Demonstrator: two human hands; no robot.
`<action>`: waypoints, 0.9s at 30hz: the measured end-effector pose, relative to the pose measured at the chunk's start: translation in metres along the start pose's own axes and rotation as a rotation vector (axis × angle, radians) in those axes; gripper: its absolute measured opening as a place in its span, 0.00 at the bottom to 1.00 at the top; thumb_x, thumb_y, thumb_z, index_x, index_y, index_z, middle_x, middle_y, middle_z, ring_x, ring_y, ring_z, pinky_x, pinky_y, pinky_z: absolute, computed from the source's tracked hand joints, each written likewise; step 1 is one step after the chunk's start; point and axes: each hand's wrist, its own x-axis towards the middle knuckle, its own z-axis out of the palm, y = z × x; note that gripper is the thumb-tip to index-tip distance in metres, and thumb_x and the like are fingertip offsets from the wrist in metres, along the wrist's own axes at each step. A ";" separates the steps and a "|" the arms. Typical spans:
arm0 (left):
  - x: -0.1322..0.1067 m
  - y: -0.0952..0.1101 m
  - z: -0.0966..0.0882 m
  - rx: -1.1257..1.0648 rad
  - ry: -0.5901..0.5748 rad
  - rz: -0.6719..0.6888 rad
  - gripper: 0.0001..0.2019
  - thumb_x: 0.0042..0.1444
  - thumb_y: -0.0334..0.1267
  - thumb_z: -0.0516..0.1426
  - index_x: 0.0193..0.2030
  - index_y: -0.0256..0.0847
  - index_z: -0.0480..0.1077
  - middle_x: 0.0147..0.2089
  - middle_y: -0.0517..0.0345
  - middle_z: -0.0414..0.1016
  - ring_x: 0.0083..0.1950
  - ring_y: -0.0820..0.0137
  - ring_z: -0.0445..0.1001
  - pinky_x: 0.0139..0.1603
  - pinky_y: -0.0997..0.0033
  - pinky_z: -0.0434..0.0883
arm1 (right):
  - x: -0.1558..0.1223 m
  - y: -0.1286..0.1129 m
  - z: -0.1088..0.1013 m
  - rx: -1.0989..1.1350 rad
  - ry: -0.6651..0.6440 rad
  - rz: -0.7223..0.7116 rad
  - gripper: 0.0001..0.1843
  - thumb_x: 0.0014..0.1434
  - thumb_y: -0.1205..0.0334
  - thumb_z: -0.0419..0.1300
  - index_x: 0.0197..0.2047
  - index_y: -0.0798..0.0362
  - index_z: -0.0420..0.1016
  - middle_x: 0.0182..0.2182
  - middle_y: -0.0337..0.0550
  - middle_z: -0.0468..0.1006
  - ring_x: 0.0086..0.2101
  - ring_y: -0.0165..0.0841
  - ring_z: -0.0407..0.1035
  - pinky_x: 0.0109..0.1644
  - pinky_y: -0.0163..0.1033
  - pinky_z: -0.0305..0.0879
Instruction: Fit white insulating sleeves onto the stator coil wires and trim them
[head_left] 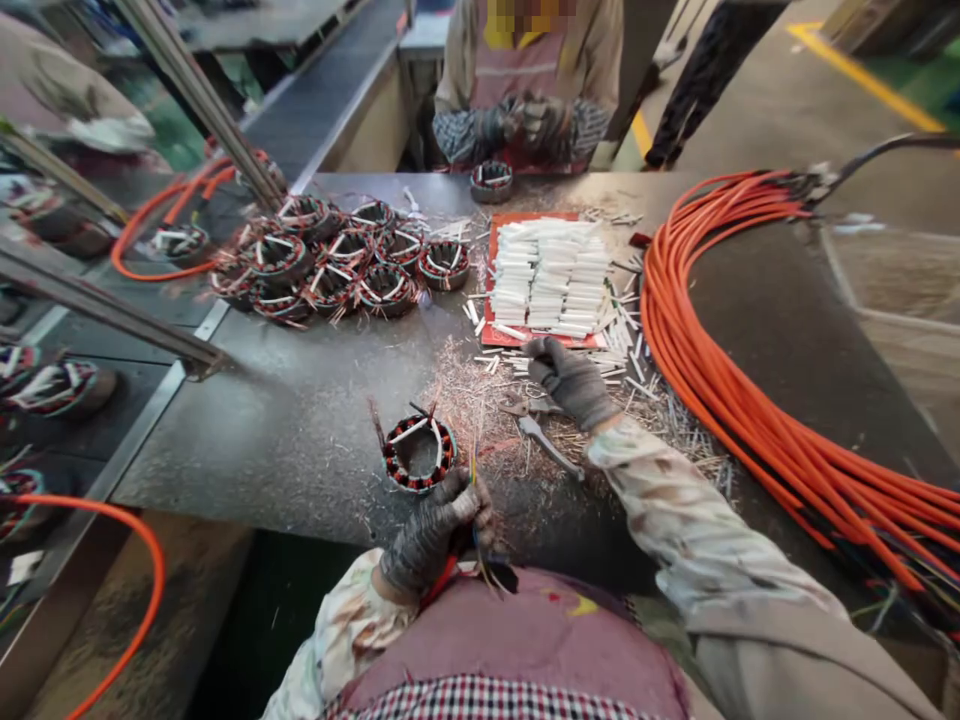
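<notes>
My left hand, in a dark grey glove, is closed near my body around the stripped end of an orange cable. Thin coloured wires stick up and down from its fingers. Just beyond it a motor stator with copper windings and white sleeves lies on the bench. My right hand, gloved too, reaches forward to the near edge of the white sleeve pile. Its fingers are pinched together, and what they hold, if anything, is hidden. Beneath it lie pliers with grey handles.
Several wound stators are heaped at the back left. A thick bundle of orange cables curves down the right side. Copper scraps litter the bench. Across it stands a co-worker, gloved hands together, behind a single stator.
</notes>
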 end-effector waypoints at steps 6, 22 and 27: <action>0.004 0.003 -0.015 -0.142 -0.168 -0.233 0.26 0.50 0.58 0.71 0.36 0.41 0.65 0.26 0.70 0.59 0.17 0.84 0.51 0.14 0.84 0.50 | 0.032 0.019 0.002 -0.253 0.007 0.052 0.18 0.67 0.69 0.56 0.58 0.58 0.76 0.46 0.56 0.83 0.48 0.47 0.76 0.58 0.50 0.68; 0.011 -0.009 -0.010 -0.130 -0.047 -0.153 0.25 0.49 0.54 0.72 0.36 0.36 0.68 0.26 0.68 0.62 0.16 0.85 0.54 0.14 0.83 0.49 | 0.004 0.018 0.013 -0.034 0.188 0.015 0.23 0.69 0.63 0.51 0.63 0.60 0.71 0.44 0.60 0.80 0.43 0.48 0.74 0.54 0.56 0.70; 0.004 -0.012 0.000 0.040 0.063 -0.040 0.28 0.48 0.60 0.71 0.37 0.37 0.68 0.26 0.68 0.66 0.17 0.84 0.57 0.15 0.82 0.53 | -0.059 -0.033 0.020 0.847 0.150 0.068 0.30 0.64 0.48 0.64 0.67 0.35 0.61 0.41 0.38 0.78 0.37 0.36 0.74 0.44 0.44 0.76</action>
